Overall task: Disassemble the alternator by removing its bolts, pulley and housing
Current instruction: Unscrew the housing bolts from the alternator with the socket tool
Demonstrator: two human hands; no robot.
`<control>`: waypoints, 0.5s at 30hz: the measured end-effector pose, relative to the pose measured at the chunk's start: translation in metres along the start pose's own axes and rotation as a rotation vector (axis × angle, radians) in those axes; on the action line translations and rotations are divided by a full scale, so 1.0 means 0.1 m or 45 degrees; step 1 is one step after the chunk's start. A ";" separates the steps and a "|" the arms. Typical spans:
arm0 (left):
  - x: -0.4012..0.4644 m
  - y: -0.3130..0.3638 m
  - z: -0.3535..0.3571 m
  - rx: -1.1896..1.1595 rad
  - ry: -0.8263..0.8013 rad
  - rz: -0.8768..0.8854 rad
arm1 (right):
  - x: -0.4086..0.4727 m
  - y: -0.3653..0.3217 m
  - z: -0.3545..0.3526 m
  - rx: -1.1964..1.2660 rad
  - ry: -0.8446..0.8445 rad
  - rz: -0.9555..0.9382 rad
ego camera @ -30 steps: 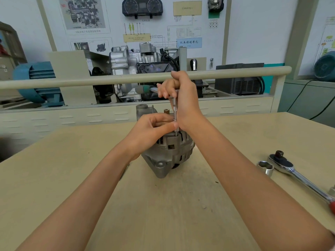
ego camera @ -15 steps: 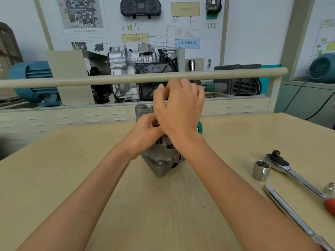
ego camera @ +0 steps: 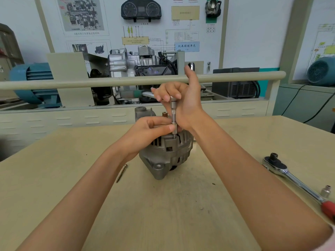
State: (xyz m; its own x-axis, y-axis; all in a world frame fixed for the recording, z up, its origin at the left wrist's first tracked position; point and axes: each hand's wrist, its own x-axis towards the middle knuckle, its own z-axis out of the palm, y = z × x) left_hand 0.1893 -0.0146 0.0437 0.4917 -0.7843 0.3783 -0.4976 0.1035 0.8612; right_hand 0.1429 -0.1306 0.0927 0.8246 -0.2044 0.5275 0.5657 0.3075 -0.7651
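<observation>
A grey alternator (ego camera: 168, 153) stands on the beige table (ego camera: 72, 169), a bolt lug facing me. A small ratchet with a green handle (ego camera: 134, 93) carries a slim extension and socket (ego camera: 174, 116) that stands upright on the alternator's top. My right hand (ego camera: 184, 100) holds the ratchet head with curled fingers, thumb pointing up. My left hand (ego camera: 154, 129) pinches the lower end of the extension by the socket and rests on the housing. The bolt under the socket is hidden.
A long bolt (ego camera: 121, 172) lies on the table left of the alternator. At the right lie a large ratchet with a red grip (ego camera: 293, 180) and a small socket (ego camera: 325, 191). A beige rail (ego camera: 72, 82) and an engine display stand behind the table.
My right hand swung the ratchet handle round from the right side back to the left. The camera shifted, so the large socket and bar at the right left the view.
</observation>
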 end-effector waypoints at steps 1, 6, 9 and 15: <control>0.00 -0.01 0.00 -0.004 0.010 -0.006 | 0.01 -0.01 -0.01 0.058 -0.020 0.025; 0.03 -0.01 0.00 0.013 0.023 0.008 | -0.03 0.04 0.06 -0.147 0.222 -0.172; 0.01 0.00 -0.02 -0.003 -0.003 0.002 | -0.12 0.16 0.17 -0.819 0.421 -0.512; 0.01 -0.03 -0.06 0.116 0.079 -0.005 | -0.28 0.28 0.26 -2.140 0.819 -0.733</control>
State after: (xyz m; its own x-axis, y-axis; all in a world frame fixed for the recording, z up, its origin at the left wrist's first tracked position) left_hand 0.1960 -0.0123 0.0436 0.5355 -0.7449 0.3980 -0.5574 0.0423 0.8292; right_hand 0.1356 -0.0921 0.0664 0.2098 -0.3289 0.9208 -0.1747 -0.9392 -0.2957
